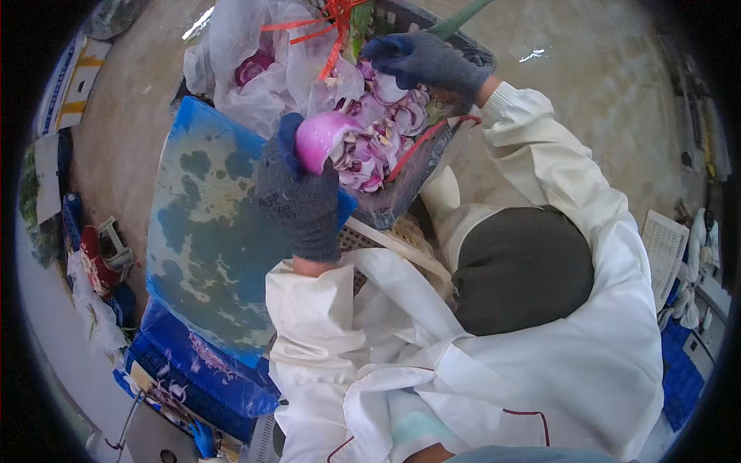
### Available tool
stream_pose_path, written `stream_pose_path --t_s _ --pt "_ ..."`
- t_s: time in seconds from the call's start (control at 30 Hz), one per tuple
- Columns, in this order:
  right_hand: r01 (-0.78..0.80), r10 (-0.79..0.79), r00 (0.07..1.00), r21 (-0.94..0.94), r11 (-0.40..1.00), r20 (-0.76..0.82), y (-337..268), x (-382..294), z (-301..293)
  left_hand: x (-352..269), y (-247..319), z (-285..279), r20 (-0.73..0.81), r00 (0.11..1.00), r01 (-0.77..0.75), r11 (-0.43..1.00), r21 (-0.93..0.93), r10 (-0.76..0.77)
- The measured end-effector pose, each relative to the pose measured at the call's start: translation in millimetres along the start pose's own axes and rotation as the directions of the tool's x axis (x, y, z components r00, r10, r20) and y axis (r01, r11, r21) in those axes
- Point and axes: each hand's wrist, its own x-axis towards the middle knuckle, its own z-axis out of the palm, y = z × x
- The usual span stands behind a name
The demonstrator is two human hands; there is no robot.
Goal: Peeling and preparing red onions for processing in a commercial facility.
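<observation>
My left hand [301, 199], in a dark grey-blue knit glove, is closed around a peeled, glossy red onion [324, 139]. Beyond it, a heap of purple onion skins and trimmings [399, 113] fills a crate lined with dark plastic film [408, 188]. Over the far part of that heap is my right hand [431, 61], gloved the same way, its fingers curled. Whether it holds anything small is hidden by the fingers. A clear plastic bag [231, 37] lies left of the trimmings, with another red onion [253, 69] showing through it.
Red plastic tie [341, 23] and a green stalk [460, 20] lie at the crate's far end. A stained blue sheet [211, 226] is left of my left hand, above blue crates [191, 382]. Another person's blue-gloved hand [202, 438] shows at lower left. Wet floor [579, 116] extends rightward.
</observation>
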Motion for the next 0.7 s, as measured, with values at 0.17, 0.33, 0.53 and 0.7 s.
stream_pose_path --t_s 0.17,0.33,0.53,0.7 --pt "0.111 -0.09 0.991 -0.225 0.968 0.104 35 28 28 -21 -40 0 -0.15 0.987 0.02 0.96 -0.279 -0.064" --pt "0.08 0.078 0.973 -0.634 0.769 0.217 45 37 73 -42 -59 -14 -0.011 0.863 0.216 0.39 -0.895 -0.504" --pt "0.013 -0.143 0.984 -0.748 0.664 -0.109 71 63 4 -37 -64 -19 -0.143 0.856 0.279 0.676 -0.682 -0.498" --pt "0.125 -0.153 0.988 -0.661 0.74 0.016 38 44 37 -38 -56 -29 -0.17 0.784 0.324 0.628 -0.708 -0.597"
